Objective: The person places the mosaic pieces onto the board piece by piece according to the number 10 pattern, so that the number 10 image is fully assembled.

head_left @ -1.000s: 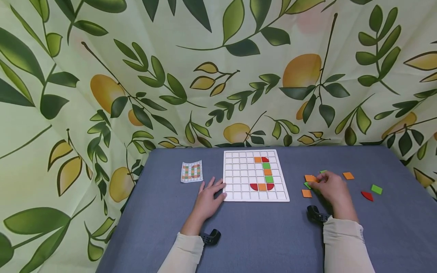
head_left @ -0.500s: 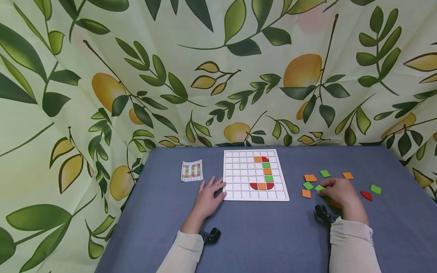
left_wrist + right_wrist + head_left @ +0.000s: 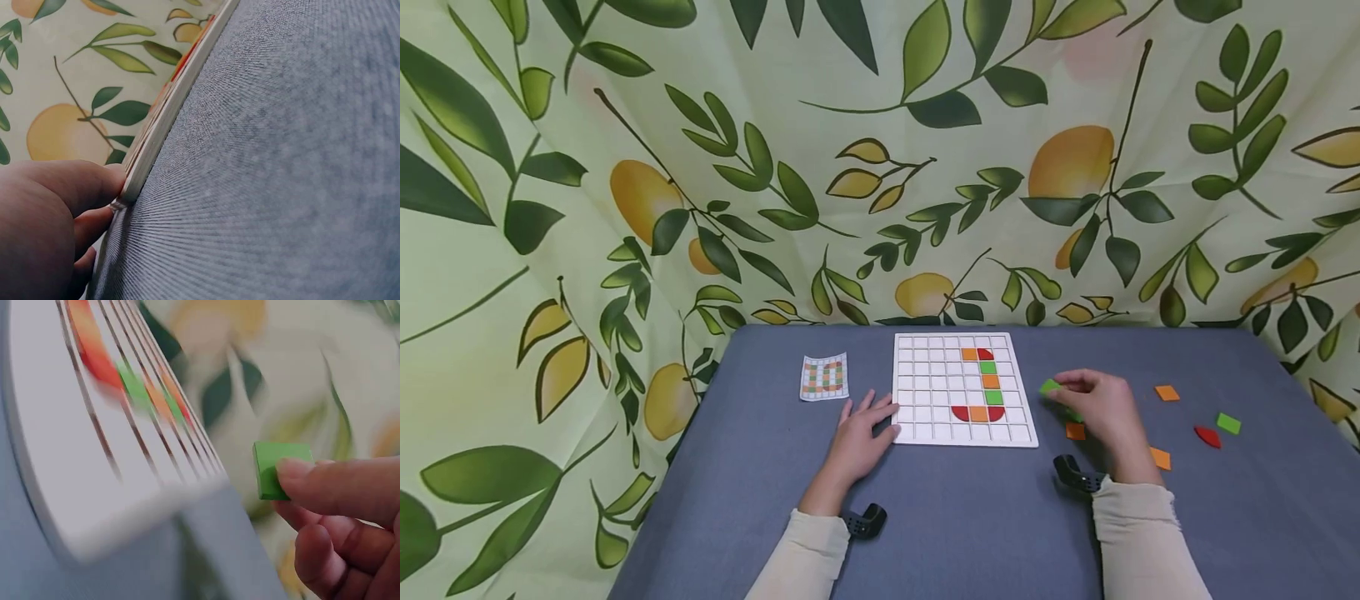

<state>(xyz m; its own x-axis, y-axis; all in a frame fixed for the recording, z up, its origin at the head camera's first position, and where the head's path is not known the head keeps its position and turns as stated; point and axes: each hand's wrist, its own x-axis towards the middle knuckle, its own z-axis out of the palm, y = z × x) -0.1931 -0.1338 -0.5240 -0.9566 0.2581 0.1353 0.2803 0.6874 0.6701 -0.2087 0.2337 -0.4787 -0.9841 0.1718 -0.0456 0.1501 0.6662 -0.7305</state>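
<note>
Green square tile [image 3: 269,472]: pinched in the right hand, lifted clear of the counter, just off the board's right edge.
Change: half a second ago it was at the fingertips among the loose pieces; now it's nearer the board. An orange tile [image 3: 1160,458] by the wrist shows better now. Board pattern same.
Meaning: looks mid-carry; one piece picked, not yet set on the grid.
Left hand [image 3: 856,433]: fingers fairly straight and spread, touching the board's left edge near its close corner; no tile in it. Hasn't moved noticeably.
Right hand [image 3: 1105,408]: thumb and fingers clamped on the green tile, other fingers curled under. Hands well apart.
Counter [image 3: 970,533]: grey-blue, woven-looking.
Loose pieces, near to far: that orange tile, red curved piece [image 3: 1207,437], second orange square [image 3: 1076,431] beside the hand, flat green square [image 3: 1228,423], another green piece [image 3: 1073,414] mostly hidden under the hand, far orange square [image 3: 1167,392]. Anything else behind the hand: can't tell.
White gridded board [image 3: 925,392]: bottom red-orange-red, then green, orange, green going up, red corner on top with orange left of it.
Small printed card [image 3: 823,377]: left of board, apart; coloured grid, details too small.
Leaf-and-fruit print curtain [image 3: 700,50]: behind.
</note>
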